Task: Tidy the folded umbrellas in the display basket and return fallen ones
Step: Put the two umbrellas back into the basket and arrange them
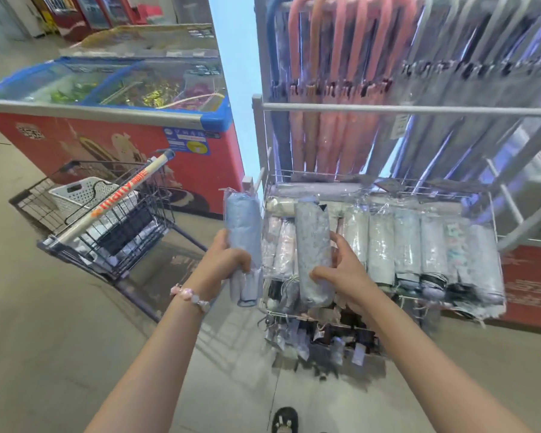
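My left hand point(228, 259) grips a pale blue folded umbrella point(242, 226) in a clear sleeve, held upright just left of the wire display basket point(494, 214). My right hand point(345, 270) holds a grey patterned folded umbrella point(313, 245), also upright, over the basket's left part. Inside the basket, a row of wrapped folded umbrellas point(406, 245) lies side by side, with a few laid crosswise at the back. A lower basket point(325, 339) beneath holds several darker umbrellas and tags.
Long pink and grey umbrellas point(334, 89) hang on the rack above. A shopping cart point(119, 214) with a white basket inside stands on the left. Behind it is a red chest freezer point(107, 132). My shoe point(285, 418) shows on the floor below.
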Demonstrator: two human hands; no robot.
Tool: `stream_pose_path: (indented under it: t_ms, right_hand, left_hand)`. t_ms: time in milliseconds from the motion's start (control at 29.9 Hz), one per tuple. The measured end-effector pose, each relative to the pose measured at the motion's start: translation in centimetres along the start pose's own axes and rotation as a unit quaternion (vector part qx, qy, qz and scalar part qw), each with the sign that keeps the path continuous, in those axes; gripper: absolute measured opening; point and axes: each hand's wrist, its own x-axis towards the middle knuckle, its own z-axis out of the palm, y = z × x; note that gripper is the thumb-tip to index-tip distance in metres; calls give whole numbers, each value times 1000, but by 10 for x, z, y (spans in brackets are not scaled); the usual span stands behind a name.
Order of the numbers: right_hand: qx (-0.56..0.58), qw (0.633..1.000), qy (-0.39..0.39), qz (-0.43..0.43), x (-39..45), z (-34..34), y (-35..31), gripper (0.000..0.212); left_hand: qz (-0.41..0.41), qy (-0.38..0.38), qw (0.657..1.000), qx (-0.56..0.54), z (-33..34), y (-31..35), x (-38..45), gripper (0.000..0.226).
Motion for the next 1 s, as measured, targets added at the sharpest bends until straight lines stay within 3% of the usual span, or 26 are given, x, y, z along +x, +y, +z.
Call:
stream_pose_path:
  t_ms: [301, 468, 768, 1002]
  right_hand:
    - [42, 997, 72, 1, 7, -26, 7, 81]
    - [22, 994, 103, 11, 14, -35, 14, 85]
    - [53, 988, 143, 26, 23, -39, 19, 85]
    - [61, 986, 153, 30, 32, -37, 19, 85]
  left_hand:
    - [-28, -26, 993, 109, 34, 2, 47, 51]
    - [3, -8, 985, 171, 44, -9, 77, 51]
    - [97, 26, 928, 358, 64, -31, 109, 96]
    - [96, 31, 891, 443, 65, -43, 134, 108]
